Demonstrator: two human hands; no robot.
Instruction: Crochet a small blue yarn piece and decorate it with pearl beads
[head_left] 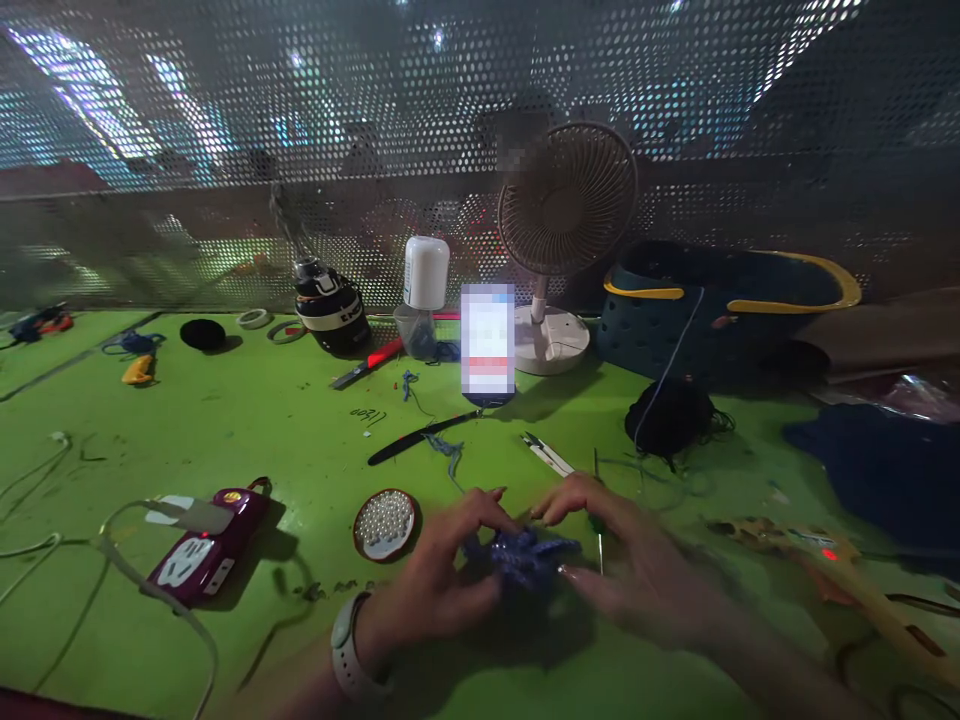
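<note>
A small blue-purple piece of yarn work (525, 556) is on the green table, between my two hands. My left hand (450, 565), with a pale watch on its wrist, curves round the piece's left side, thumb and fingers apart. On the right, my right hand (626, 555) has its fingers spread beside the piece, the thumb near its right end. Neither hand is clearly gripping it. A thin tool with a green handle (597, 522) lies partly behind my right hand. Small white-handled snips (547, 455) are just beyond it. A dish of pearl beads (385, 524) is left of my left hand.
Further back stand a phone (487, 340), a white fan (551, 340), a dark bottle (334, 315) and a blue basket (675, 330). Black yarn (670, 415) lies before the basket. A purple power strip (214, 545) is at left, a glue gun (855, 570) at right.
</note>
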